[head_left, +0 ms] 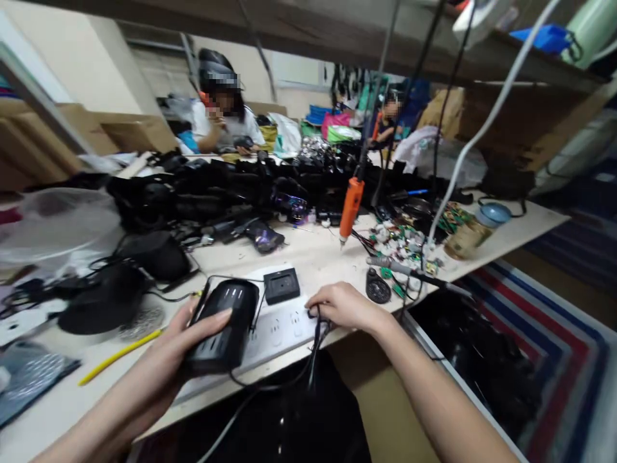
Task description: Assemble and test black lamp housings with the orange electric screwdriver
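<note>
At the left, a yellow tube [120, 357] lies on the pale surface [313, 251]. Next, the left arm comes up from the near left corner and leans to the right. The left hand [177, 341] is wrapped around a black plastic case [226, 321]. Its thumb lies flat across the top, and most of the other fingers are hidden. The case sits tilted in this grip, with most of it to the right of the thumb, over the left part of a white power strip [274, 333]. A small black box [282, 285] lies just past the far edge of the strip.

The right arm reaches in from the near right, with the wrist bent. The right hand [344, 307] has its fingers pinched on a black cord [315, 350] at the right end of the strip. The cord's end is hidden by the fingers, so I can't tell if it is in a hole. Farther away, an orange electric screwdriver [351, 207] hangs point down. At the right are green circuit boards [405, 241].
</note>
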`<action>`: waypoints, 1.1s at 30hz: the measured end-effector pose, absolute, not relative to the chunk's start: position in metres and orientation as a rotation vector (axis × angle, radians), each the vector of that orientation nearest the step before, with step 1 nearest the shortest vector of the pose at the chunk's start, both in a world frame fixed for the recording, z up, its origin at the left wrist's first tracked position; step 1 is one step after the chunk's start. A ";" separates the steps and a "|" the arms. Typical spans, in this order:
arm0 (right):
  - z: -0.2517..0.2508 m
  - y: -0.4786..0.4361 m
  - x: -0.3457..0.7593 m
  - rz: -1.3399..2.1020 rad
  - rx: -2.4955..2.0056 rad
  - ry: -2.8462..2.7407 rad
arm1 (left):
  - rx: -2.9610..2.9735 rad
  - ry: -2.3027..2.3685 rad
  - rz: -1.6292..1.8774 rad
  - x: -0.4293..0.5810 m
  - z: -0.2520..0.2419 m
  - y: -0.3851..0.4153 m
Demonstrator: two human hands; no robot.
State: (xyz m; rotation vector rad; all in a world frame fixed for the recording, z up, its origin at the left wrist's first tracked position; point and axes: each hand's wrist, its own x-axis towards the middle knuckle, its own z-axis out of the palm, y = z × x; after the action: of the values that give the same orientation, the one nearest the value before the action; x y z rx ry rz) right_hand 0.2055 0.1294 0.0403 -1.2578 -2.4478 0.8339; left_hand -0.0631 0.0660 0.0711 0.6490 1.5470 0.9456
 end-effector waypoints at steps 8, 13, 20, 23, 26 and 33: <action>0.051 0.152 0.169 0.699 -1.378 -2.295 | 0.674 1.443 0.904 -0.097 0.044 0.129; 0.035 0.182 0.133 0.769 -1.359 -2.495 | 0.783 1.433 0.874 -0.100 0.031 0.146; 0.035 0.178 0.163 0.525 -1.444 -2.315 | 0.972 1.516 0.816 -0.104 0.024 0.154; 0.048 0.170 0.189 0.040 -1.279 -1.667 | 1.024 1.544 0.784 -0.106 0.019 0.157; 0.058 0.183 0.215 -0.133 -1.207 -0.984 | 1.078 1.497 0.750 -0.110 0.014 0.159; 0.057 0.244 0.231 0.553 -1.269 -1.209 | 1.749 1.497 0.655 -0.114 0.021 0.152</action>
State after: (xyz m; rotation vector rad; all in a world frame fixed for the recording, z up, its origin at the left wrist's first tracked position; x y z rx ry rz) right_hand 0.2306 0.2438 0.0574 -1.2688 -1.2091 0.5526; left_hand -0.1140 0.1520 0.0210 1.7490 1.4971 0.6546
